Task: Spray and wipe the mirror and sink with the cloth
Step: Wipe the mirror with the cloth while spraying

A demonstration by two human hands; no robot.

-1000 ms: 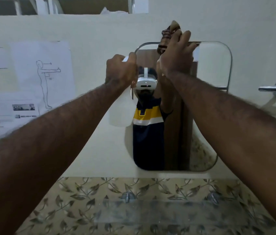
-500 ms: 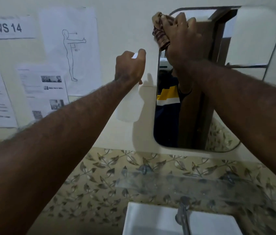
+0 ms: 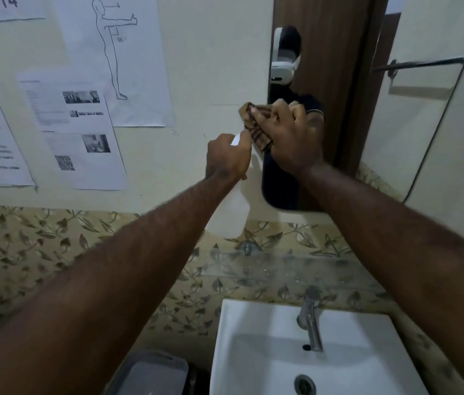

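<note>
The right hand grips a striped brown cloth, pressed on the left edge of the mirror. The left hand is closed around a white bottle, just beside the cloth, in front of the wall. Below is the white sink with a tap. Papers hang on the wall; one sign reads "WS 14" and a drawing says "90°".
</note>
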